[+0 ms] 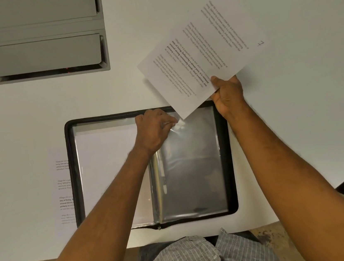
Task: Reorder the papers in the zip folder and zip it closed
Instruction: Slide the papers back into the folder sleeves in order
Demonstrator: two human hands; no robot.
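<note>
Open zip folder on the table, one sheet lifted in the right hand.

Nearest the camera, a striped shirt (195, 257) fills the lower edge. The zip folder (73, 164) lies open and flat on the white table (295, 115), its black zipper border fully unzipped. Its left half holds a white sheet under plastic; its right half shows a clear plastic sleeve (193, 166). A printed page (64, 187) lies on the table, partly tucked beneath the folder's left edge. The left hand (153, 130) pinches the sleeve's upper edge near the folder's middle. The right hand (227, 95) grips a printed paper (200, 48) by its near edge, raised and tilted above the folder's far right corner; a handwritten "7" marks one corner. Farthest away, a grey tray (44, 35) sits on the table.
</note>
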